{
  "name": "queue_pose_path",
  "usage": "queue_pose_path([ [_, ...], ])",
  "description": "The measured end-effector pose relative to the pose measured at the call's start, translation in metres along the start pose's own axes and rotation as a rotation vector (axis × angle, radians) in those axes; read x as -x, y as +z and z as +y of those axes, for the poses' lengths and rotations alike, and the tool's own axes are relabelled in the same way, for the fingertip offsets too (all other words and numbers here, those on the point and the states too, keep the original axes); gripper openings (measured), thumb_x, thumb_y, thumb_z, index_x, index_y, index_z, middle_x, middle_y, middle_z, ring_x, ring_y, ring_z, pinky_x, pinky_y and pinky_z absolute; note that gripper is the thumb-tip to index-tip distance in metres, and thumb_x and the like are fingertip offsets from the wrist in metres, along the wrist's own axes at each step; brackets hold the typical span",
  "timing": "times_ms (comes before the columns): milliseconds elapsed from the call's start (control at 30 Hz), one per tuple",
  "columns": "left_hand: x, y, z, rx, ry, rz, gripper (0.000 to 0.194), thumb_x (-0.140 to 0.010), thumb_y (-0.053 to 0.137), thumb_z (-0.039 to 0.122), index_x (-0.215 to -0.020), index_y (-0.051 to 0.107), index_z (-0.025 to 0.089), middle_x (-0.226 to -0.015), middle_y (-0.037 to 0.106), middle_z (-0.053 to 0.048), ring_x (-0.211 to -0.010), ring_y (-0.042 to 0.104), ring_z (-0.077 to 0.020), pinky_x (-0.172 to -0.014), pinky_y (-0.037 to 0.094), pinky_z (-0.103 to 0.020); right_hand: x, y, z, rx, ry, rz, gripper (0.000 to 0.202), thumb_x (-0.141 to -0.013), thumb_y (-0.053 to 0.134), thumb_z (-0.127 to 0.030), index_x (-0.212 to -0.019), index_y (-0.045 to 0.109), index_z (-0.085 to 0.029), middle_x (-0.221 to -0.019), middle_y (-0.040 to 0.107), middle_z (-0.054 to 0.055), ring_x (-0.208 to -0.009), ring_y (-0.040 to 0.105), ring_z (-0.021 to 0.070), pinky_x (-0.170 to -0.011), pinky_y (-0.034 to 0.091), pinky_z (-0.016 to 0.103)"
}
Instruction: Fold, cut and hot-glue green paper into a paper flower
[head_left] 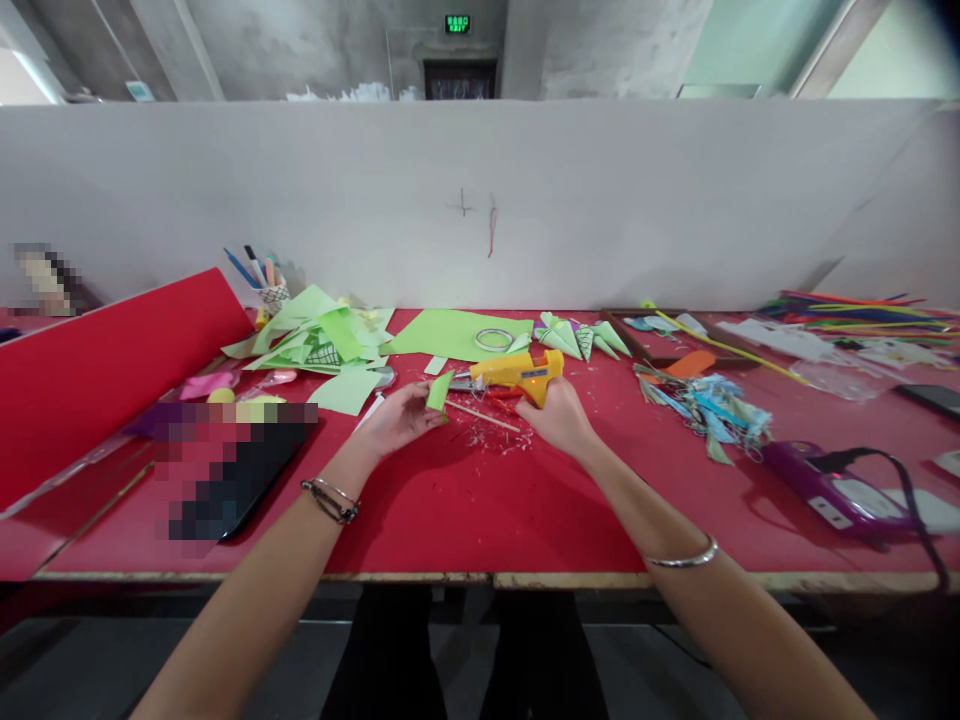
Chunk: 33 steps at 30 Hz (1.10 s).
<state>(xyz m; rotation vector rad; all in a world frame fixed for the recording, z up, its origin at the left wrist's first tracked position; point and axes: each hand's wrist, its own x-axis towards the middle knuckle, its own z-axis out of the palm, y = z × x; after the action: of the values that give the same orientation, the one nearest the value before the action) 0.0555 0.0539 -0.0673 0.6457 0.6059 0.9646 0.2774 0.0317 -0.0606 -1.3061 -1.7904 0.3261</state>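
My left hand pinches a small folded piece of green paper above the red tabletop. In my right hand is a yellow glue gun, its handle wrapped by the fingers and its nozzle pointing left, close to the paper. Beneath the two hands lie a thin wooden stick and scattered glue threads. Behind them rests a flat green sheet with a tape ring on it. Several folded green cones are to the right of the sheet.
Green paper scraps and a pen cup stand back left, a dark tablet nearer. On the right are tangled threads, a wooden tray and a purple power strip with a cable. A white partition rises behind.
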Motion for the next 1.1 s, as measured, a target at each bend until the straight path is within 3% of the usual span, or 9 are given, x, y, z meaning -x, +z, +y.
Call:
queue_pose_path([
  [367, -0.0012, -0.0019, 0.0003, -0.092, 0.005, -0.021, 0.019, -0.068, 0.044, 0.01, -0.084, 0.053, 0.014, -0.056, 0.046, 0.001, -0.045, 0.041, -0.0083, -0.047, 0.038, -0.022, -0.0001, -0.0004, 0.0021, -0.007, 0.036, 0.024, 0.012, -0.061, 0.048, -0.019, -0.07, 0.055, -0.016, -0.062, 0.054, 0.003, -0.058, 0.051, 0.0159, -0.054, 0.043, 0.028],
  [667, -0.0002, -0.0003, 0.001, -0.017, -0.004, -0.106, 0.02, -0.069, 0.044, 0.011, -0.086, 0.052, 0.014, -0.055, 0.043, 0.002, -0.044, 0.037, -0.0072, -0.046, 0.036, -0.021, -0.0003, -0.0013, 0.0008, -0.004, 0.058, 0.041, 0.012, -0.06, 0.049, -0.019, -0.069, 0.055, -0.016, -0.061, 0.055, 0.003, -0.056, 0.051, 0.0153, -0.053, 0.043, 0.028],
  [1100, 0.0006, 0.0016, 0.0007, -0.023, 0.005, -0.082, 0.015, -0.069, 0.043, 0.01, -0.08, 0.052, 0.014, -0.055, 0.042, 0.002, -0.045, 0.036, -0.0075, -0.047, 0.036, -0.022, -0.0004, -0.0003, 0.0032, 0.006, 0.041, 0.021, 0.011, -0.061, 0.048, -0.019, -0.069, 0.055, -0.017, -0.059, 0.055, 0.002, -0.055, 0.052, 0.0161, -0.05, 0.042, 0.027],
])
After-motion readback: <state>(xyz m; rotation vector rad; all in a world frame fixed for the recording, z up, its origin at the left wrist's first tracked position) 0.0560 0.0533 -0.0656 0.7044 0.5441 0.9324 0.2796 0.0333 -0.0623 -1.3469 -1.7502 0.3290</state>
